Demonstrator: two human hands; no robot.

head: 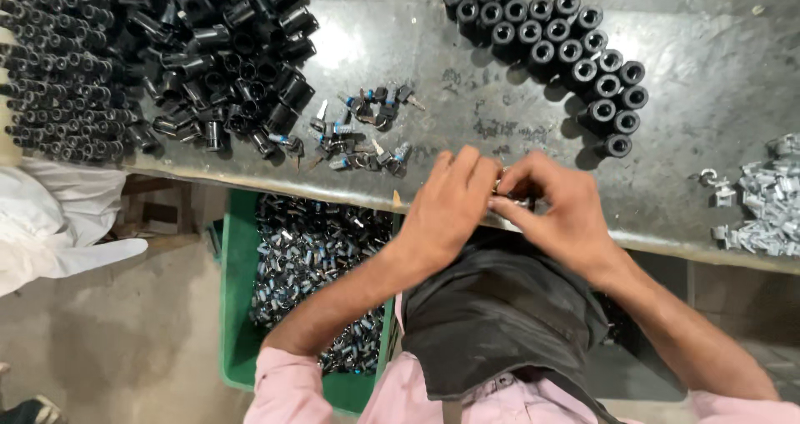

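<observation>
Where the grey worktable (700,74) meets its near edge, the left hand (446,212) and right hand (554,212) meet, fingertips pinched together on a small metal part (507,192), mostly hidden between them. Upright black sleeves (550,45) stand in rows beyond. A loose black heap (192,49) lies far left, small assembled pieces (362,132) beside it, silver clips (762,207) far right. A green crate (237,307) of parts sits below.
</observation>
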